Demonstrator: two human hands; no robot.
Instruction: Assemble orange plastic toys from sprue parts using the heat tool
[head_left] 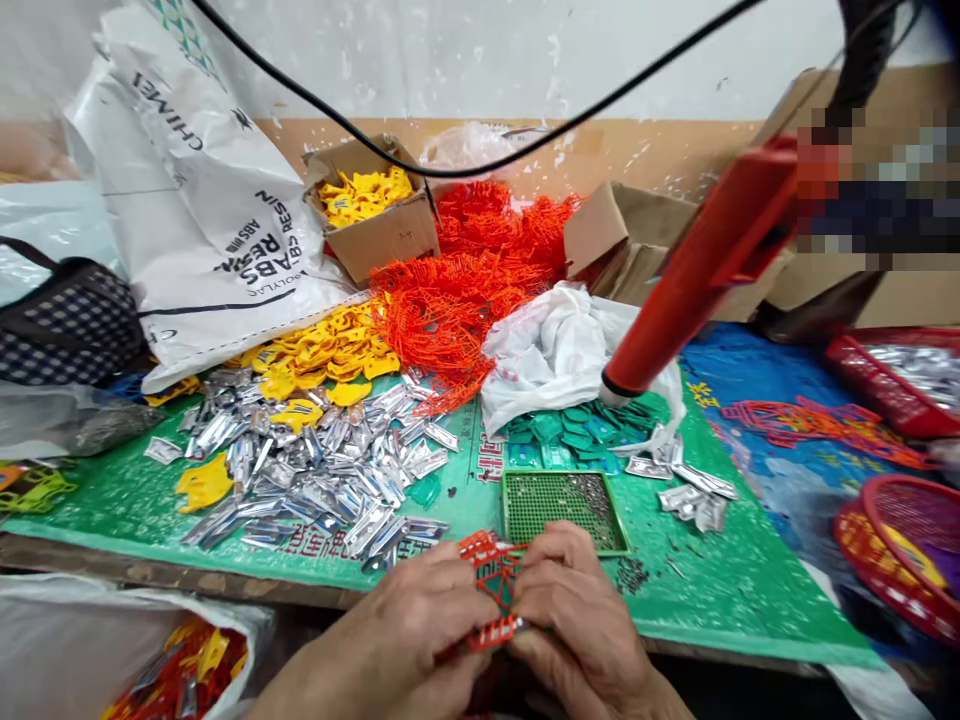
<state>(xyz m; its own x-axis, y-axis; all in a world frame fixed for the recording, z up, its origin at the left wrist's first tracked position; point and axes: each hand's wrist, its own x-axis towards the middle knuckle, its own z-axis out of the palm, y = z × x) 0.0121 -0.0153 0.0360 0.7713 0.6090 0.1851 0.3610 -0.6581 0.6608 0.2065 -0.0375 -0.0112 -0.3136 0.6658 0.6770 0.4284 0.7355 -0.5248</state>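
My left hand and my right hand meet at the table's near edge, both closed on a small orange plastic frame held between them. A dark green piece shows inside the frame. Just beyond my fingers sits a small green mesh tray. A heap of silver metal pieces lies to the left of it on the green mat.
A pile of orange frames, yellow plastic parts, green pieces under a white bag, a cardboard box of yellow parts. A red tool hangs at right. Red baskets stand at far right.
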